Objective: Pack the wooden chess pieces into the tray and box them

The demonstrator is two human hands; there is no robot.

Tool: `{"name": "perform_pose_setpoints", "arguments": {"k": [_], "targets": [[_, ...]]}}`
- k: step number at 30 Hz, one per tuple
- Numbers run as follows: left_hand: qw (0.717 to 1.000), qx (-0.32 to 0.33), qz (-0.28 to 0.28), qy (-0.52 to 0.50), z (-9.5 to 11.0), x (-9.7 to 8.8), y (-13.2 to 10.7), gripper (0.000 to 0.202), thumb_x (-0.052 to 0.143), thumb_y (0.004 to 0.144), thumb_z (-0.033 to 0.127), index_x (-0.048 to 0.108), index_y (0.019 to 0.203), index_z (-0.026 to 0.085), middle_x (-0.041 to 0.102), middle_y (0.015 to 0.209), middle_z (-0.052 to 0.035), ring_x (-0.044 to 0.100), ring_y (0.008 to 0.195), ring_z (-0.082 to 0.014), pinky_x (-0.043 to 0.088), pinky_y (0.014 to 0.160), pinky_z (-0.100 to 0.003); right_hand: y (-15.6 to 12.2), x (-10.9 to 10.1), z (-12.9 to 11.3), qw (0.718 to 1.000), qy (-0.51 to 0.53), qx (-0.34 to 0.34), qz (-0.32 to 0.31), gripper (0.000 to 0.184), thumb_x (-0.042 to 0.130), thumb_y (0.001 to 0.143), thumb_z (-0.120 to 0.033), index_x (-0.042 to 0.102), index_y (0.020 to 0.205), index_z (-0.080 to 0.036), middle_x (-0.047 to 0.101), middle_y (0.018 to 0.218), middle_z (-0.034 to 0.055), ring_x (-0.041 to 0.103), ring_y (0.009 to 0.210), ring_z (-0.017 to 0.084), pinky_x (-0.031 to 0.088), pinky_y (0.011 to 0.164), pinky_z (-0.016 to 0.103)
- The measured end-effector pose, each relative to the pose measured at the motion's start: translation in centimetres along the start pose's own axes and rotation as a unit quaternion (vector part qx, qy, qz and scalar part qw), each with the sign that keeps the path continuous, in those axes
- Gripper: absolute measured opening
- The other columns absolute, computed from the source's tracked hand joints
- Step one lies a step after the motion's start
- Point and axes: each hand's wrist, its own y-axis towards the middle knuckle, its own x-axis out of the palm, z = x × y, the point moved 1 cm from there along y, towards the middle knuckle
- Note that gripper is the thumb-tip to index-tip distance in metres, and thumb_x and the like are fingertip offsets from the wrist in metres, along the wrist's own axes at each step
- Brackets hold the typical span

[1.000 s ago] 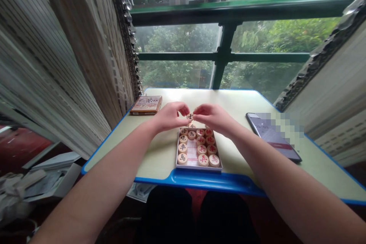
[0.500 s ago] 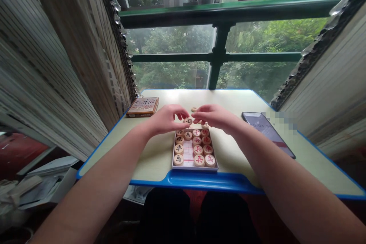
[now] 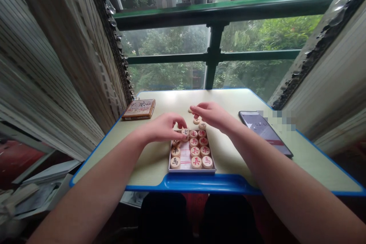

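Note:
My left hand [image 3: 166,126] is closed on a round wooden Chinese chess piece [image 3: 185,132] with a black character, held between thumb and fingers over the far part of a shallow white box [image 3: 171,170]. In the box stand rows of such pieces, black ones at the left and red ones [image 3: 196,162] at the right. My right hand [image 3: 210,113] is beyond the box, its bent fingers on another piece [image 3: 190,110], mostly covered by the fingertips. Two loose pieces lie below that hand, one of them [image 3: 202,125] close to the box's far edge.
A brown patterned box [image 3: 138,109] lies at the table's left edge. At the right is a phone [image 3: 265,133] with its screen lit. The pale table [image 3: 148,173] has a blue rim and stands against a window with green bars [image 3: 214,42], between curtains [image 3: 57,45].
My left hand has lowered its piece toward me, from beyond the box to over its far rows. My right hand has moved away from the left hand, onto the far loose piece.

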Motion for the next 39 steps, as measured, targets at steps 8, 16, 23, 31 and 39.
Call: {"name": "perform_pose_setpoints", "arguments": {"k": [8,16,23,31,39], "targets": [[0.999,0.017,0.004,0.027,0.1,0.2,0.0,0.03,0.067,0.068,0.039,0.067,0.09,0.019,0.067,0.088,-0.0022,0.058,0.078,-0.0168,0.044,0.067,-0.026,0.1,-0.2,0.0,1.0,-0.005,-0.005,0.013,0.03,0.053,0.083,-0.04,0.066,0.08,-0.013,0.07,0.08,0.0082,0.052,0.056,0.01,0.036,0.046,0.021],[0.999,0.016,-0.019,0.022,0.5,0.3,0.0,0.021,0.065,0.069,0.032,0.068,0.083,0.017,0.068,0.086,-0.0029,0.059,0.079,-0.017,0.044,0.069,-0.026,-0.1,-0.1,-0.3,1.0,-0.019,0.004,0.017,0.028,0.053,0.082,-0.037,0.067,0.079,-0.013,0.07,0.08,0.0074,0.052,0.055,0.009,0.036,0.047,0.02],[1.0,0.017,-0.023,-0.006,0.2,0.2,0.1,0.023,0.065,0.069,0.03,0.068,0.088,0.017,0.067,0.089,-0.0033,0.059,0.081,-0.0162,0.044,0.071,-0.026,1.0,-0.4,1.1,0.982,-0.185,-0.019,0.034,0.02,0.058,0.077,-0.031,0.07,0.083,-0.017,0.071,0.085,0.0072,0.06,0.07,0.015,0.04,0.058,0.023],[0.999,0.027,-0.03,-0.006,0.3,0.3,0.0,0.027,0.066,0.07,0.035,0.068,0.09,0.018,0.068,0.09,-0.0036,0.059,0.081,-0.0161,0.043,0.07,-0.026,2.3,-0.2,2.8,0.96,-0.276,0.025,-0.039,0.028,0.066,0.066,-0.035,0.073,0.089,-0.02,0.071,0.09,0.0063,0.062,0.077,0.018,0.041,0.059,0.023],[0.999,0.028,-0.022,0.012,0.1,0.4,0.1,0.027,0.066,0.069,0.036,0.068,0.088,0.017,0.067,0.088,-0.0032,0.057,0.078,-0.0154,0.042,0.069,-0.027,2.2,0.3,2.9,0.937,-0.348,-0.027,0.005,0.029,0.058,0.069,-0.041,0.073,0.088,-0.023,0.069,0.097,0.0072,0.061,0.079,0.02,0.041,0.061,0.026]]}}
